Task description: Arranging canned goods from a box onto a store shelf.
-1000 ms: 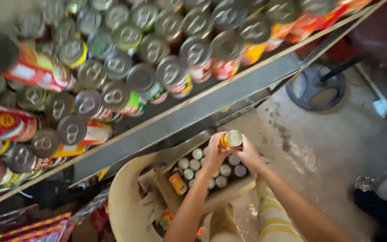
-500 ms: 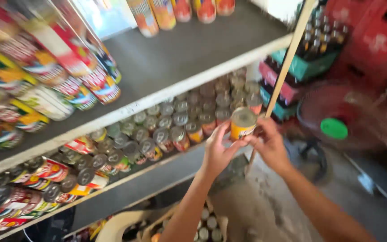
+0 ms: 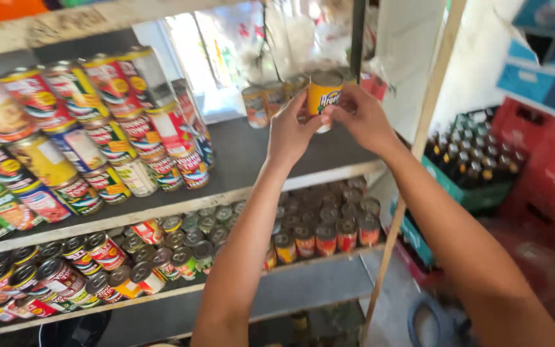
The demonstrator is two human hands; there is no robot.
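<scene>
Both hands hold one yellow can [image 3: 324, 96] up at the level of the upper shelf [image 3: 245, 157]. My left hand [image 3: 290, 132] grips its left side and my right hand [image 3: 360, 117] wraps its right side and bottom. The can hangs upright just in front of a few similar yellow-and-orange cans [image 3: 266, 103] standing at the back of that shelf.
Stacked red and yellow cans [image 3: 97, 135] fill the left of the upper shelf. The lower shelf [image 3: 187, 292] holds rows of cans [image 3: 316, 231]. A wooden post [image 3: 419, 148] stands right of my arms. Crates of dark bottles [image 3: 470, 167] and red crates [image 3: 541, 173] sit at right.
The can rose in both hands from a box near the floor, past the lower shelf, to the upper shelf. My view tilted up with it.
</scene>
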